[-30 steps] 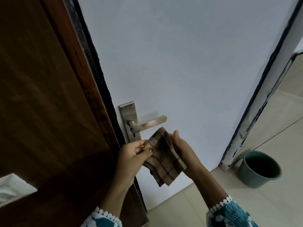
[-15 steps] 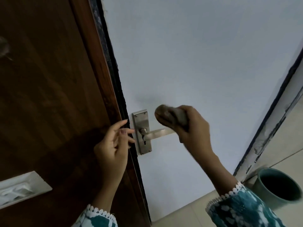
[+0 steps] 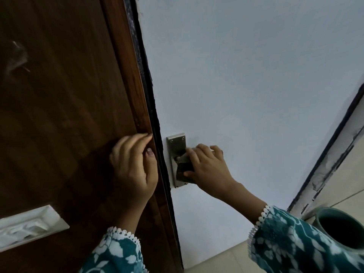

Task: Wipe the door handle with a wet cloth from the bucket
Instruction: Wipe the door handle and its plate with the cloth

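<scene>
Pale door [image 3: 246, 85]: bunched brown cloth [image 3: 184, 170] over steel handle [image 3: 177, 152].

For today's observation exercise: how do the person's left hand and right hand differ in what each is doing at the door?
The right hand grips a brown folded cloth against the metal door handle plate; the left hand holds nothing. The left hand rests on the dark wooden door frame, the right at the white door. Both wear teal floral sleeves.

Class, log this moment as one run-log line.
right hand: cloth pressed on door handle | left hand: braced on wooden door edge | bucket: floor
</scene>
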The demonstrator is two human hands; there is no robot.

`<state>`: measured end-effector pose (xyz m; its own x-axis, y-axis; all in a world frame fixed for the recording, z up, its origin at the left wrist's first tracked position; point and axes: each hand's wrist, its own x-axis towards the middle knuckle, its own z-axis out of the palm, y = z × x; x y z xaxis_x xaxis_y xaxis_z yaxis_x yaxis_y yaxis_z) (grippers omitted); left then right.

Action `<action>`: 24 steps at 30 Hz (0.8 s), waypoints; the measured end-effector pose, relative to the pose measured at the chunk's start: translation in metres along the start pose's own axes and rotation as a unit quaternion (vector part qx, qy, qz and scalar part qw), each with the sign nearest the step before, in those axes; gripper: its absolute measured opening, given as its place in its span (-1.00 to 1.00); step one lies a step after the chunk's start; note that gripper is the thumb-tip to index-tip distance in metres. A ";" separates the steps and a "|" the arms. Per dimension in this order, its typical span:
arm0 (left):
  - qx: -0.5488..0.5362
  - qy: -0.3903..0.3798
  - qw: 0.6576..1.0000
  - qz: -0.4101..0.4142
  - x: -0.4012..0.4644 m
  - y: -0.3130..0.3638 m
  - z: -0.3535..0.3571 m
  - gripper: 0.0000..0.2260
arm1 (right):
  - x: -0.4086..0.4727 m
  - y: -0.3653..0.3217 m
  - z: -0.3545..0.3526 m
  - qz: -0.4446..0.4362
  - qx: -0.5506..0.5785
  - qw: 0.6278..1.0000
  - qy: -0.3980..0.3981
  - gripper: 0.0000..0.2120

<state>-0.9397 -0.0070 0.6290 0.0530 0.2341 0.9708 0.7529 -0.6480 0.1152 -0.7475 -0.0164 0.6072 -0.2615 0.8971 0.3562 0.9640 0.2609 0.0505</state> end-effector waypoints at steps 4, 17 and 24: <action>0.087 0.006 0.996 0.002 -0.006 -0.002 0.020 -0.62 | 0.006 -0.021 0.006 0.037 -0.083 0.996 -0.009 -0.52; 0.195 0.008 0.978 0.069 -0.019 -0.010 0.041 -0.49 | 0.011 0.080 0.006 -0.004 -0.031 0.997 -0.071 -0.62; 0.194 0.014 0.978 0.070 -0.018 -0.008 0.042 -0.49 | 0.016 0.041 0.004 -0.062 -0.010 0.998 -0.016 -0.69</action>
<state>-0.9196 0.0243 0.6020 0.1601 0.1393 0.9772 0.9323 -0.3466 -0.1034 -0.7125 0.0100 0.6110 -0.3794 0.8698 0.3156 0.9251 0.3633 0.1110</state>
